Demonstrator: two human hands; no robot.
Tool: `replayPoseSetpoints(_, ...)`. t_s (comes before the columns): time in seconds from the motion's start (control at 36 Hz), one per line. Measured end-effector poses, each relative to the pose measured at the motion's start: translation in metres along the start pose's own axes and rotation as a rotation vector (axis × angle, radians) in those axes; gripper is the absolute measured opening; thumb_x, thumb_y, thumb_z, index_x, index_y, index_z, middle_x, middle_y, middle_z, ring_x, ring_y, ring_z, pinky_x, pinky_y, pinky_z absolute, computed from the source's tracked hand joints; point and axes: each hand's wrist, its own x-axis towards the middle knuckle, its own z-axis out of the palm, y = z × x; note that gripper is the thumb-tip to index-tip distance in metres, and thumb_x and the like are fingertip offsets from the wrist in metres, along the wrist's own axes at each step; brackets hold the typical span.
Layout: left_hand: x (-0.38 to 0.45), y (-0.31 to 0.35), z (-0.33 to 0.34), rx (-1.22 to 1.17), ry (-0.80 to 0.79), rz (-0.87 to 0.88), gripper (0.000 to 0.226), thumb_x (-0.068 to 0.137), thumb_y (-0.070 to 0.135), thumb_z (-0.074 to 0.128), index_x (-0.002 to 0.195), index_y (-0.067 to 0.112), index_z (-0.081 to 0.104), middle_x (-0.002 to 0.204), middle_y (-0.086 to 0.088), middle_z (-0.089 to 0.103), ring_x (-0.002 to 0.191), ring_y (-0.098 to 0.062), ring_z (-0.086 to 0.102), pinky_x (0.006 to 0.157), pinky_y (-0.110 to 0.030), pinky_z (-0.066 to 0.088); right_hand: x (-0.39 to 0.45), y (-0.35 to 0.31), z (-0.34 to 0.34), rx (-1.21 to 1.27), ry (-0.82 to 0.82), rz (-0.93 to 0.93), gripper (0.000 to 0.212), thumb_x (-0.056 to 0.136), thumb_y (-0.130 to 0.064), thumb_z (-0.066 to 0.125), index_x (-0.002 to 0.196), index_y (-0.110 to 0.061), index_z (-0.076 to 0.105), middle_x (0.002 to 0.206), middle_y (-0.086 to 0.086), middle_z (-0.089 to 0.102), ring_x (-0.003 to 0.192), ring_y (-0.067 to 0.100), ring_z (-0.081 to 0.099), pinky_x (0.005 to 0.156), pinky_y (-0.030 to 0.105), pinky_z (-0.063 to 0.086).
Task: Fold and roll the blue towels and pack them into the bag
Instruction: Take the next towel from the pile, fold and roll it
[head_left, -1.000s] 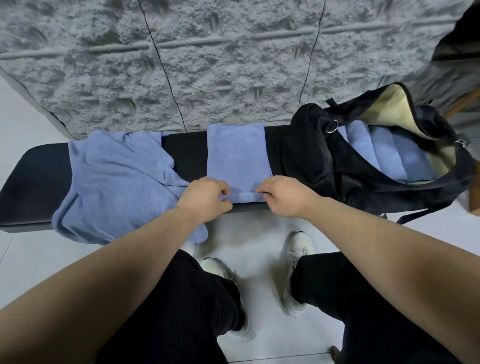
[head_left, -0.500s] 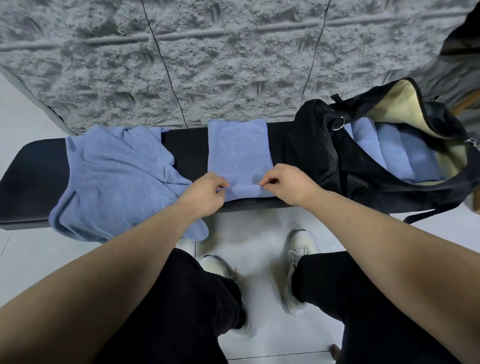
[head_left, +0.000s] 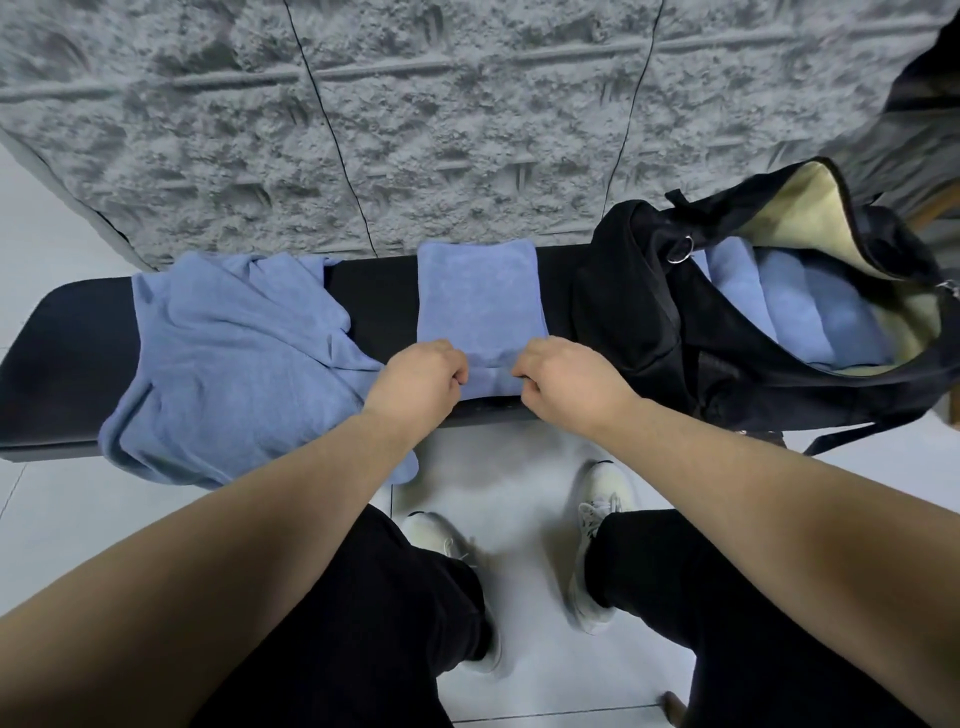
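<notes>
The fingertips of both hands are curled out of sight under the rolled near edge of the folded blue towel (head_left: 480, 306) at frame centre on the black bench (head_left: 67, 358). No writing is readable. The left hand (head_left: 415, 382) and right hand (head_left: 566, 379) grip that edge, knuckles up, forearms converging. Rolled towels (head_left: 810, 306) fill the black bag (head_left: 639, 312) at right; a loose towel (head_left: 228, 364) lies left.

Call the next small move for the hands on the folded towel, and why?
Probably roll it further toward the wall: left hand and right hand pinch the turned-up near edge of the folded towel, most of which lies flat on the bench.
</notes>
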Motion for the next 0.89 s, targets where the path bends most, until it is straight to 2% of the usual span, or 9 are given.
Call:
replayPoseSetpoints(0.11, -0.003, -0.003, 0.0, -0.033, 0.005, 0.009, 0.015, 0.083, 0.004, 0.055, 0.089, 0.01, 0.068, 0.089, -0.003, 0.062, 0.079, -0.023, 0.057, 0.071, -0.036, 0.049, -0.006, 0.002, 0.0, -0.001, 0.025, -0.048, 0.02, 0.086, -0.013, 0.052, 0.101, -0.01, 0.065, 0.1, 0.003, 0.059, 0.092, 0.021, 0.052, 0.069, 0.024, 0.029)
replayPoseSetpoints(0.22, -0.003, -0.005, 0.001, -0.016, -0.031, 0.037, 0.011, 0.08, 0.014, 0.063, 0.091, 0.014, 0.065, 0.088, 0.002, 0.059, 0.08, -0.019, 0.052, 0.07, -0.03, 0.045, -0.005, 0.003, 0.005, -0.019, 0.041, -0.079, 0.028, 0.073, 0.002, 0.061, 0.1, -0.003, 0.069, 0.093, 0.011, 0.066, 0.082, 0.033, 0.06, 0.069, 0.034, 0.047)
replayPoseSetpoints(0.28, -0.004, -0.007, 0.001, -0.011, -0.042, 0.052, 0.015, 0.078, 0.016, 0.065, 0.092, 0.015, 0.062, 0.089, 0.004, 0.056, 0.081, -0.018, 0.049, 0.07, -0.03, 0.043, -0.004, 0.003, 0.007, -0.043, 0.052, -0.085, 0.032, 0.063, 0.008, 0.065, 0.094, -0.002, 0.069, 0.085, 0.012, 0.065, 0.072, 0.034, 0.059, 0.063, 0.038, 0.052)
replayPoseSetpoints(0.39, -0.006, -0.009, 0.003, 0.01, -0.059, 0.071, 0.021, 0.078, 0.01, 0.063, 0.097, 0.016, 0.056, 0.092, 0.005, 0.05, 0.083, -0.016, 0.04, 0.07, -0.027, 0.036, -0.002, 0.0, 0.009, -0.104, 0.087, -0.086, 0.038, 0.05, 0.01, 0.072, 0.084, -0.006, 0.067, 0.076, 0.008, 0.062, 0.062, 0.029, 0.056, 0.054, 0.032, 0.046)
replayPoseSetpoints(0.47, -0.005, -0.007, 0.005, 0.044, -0.058, 0.078, 0.024, 0.076, 0.001, 0.058, 0.096, 0.013, 0.054, 0.089, 0.002, 0.047, 0.082, -0.019, 0.039, 0.071, -0.034, 0.041, -0.001, -0.003, 0.009, -0.098, 0.063, -0.056, 0.037, 0.057, 0.01, 0.068, 0.09, -0.005, 0.067, 0.081, 0.009, 0.063, 0.07, 0.03, 0.057, 0.06, 0.032, 0.041)
replayPoseSetpoints(0.56, -0.002, -0.003, 0.004, 0.064, -0.063, 0.066, 0.026, 0.077, 0.001, 0.057, 0.101, 0.011, 0.053, 0.094, -0.001, 0.051, 0.085, -0.02, 0.04, 0.072, -0.031, 0.038, 0.002, -0.002, 0.006, -0.073, 0.051, -0.014, 0.041, 0.078, 0.004, 0.053, 0.116, -0.009, 0.061, 0.107, 0.008, 0.063, 0.097, 0.03, 0.055, 0.08, 0.033, 0.038)
replayPoseSetpoints(0.64, -0.001, -0.002, 0.002, 0.055, -0.053, 0.027, 0.023, 0.079, 0.005, 0.057, 0.101, 0.011, 0.054, 0.093, 0.001, 0.051, 0.086, -0.019, 0.044, 0.069, -0.029, 0.037, 0.003, -0.002, 0.001, -0.017, 0.016, 0.043, 0.047, 0.084, -0.001, 0.049, 0.128, -0.014, 0.056, 0.12, 0.003, 0.06, 0.108, 0.025, 0.051, 0.088, 0.03, 0.037)
replayPoseSetpoints(0.78, -0.003, -0.001, 0.0, 0.023, -0.043, -0.004, 0.019, 0.08, 0.012, 0.06, 0.1, 0.013, 0.059, 0.089, 0.001, 0.055, 0.082, -0.018, 0.047, 0.066, -0.028, 0.037, -0.001, 0.0, -0.001, 0.053, -0.004, 0.065, 0.044, 0.086, -0.006, 0.049, 0.127, -0.017, 0.057, 0.118, 0.001, 0.062, 0.106, 0.022, 0.05, 0.083, 0.026, 0.031)
replayPoseSetpoints(0.89, -0.005, 0.002, -0.002, 0.004, -0.056, -0.018, 0.017, 0.082, 0.016, 0.06, 0.099, 0.015, 0.061, 0.086, 0.004, 0.056, 0.082, -0.016, 0.048, 0.068, -0.03, 0.044, -0.006, 0.003, -0.005, 0.127, -0.041, 0.102, 0.039, 0.086, -0.01, 0.049, 0.122, -0.02, 0.057, 0.106, -0.001, 0.062, 0.104, 0.021, 0.049, 0.077, 0.026, 0.033)
